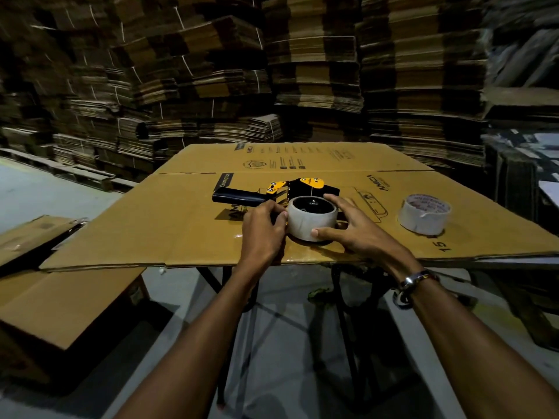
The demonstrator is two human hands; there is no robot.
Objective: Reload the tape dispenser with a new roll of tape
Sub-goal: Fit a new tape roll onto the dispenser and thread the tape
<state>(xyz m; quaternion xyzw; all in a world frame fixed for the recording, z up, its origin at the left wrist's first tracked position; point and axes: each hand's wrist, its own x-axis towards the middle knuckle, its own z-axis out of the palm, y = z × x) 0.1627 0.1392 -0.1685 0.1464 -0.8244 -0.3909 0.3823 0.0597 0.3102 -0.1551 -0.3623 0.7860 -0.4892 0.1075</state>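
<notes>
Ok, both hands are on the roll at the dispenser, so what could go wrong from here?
1. The roll may not be fully seated on the dispenser; the hub is hard to see, so it could go on crooked.
2. The left hand works beside the yellow cutter end, risking a nick.
3. The cardboard sheet overhangs its stand, so pressing near the edge may tip it.

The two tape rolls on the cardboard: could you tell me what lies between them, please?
In the head view, only the right hand and bare cardboard sheet lie between the mounted roll and the spare roll.
</notes>
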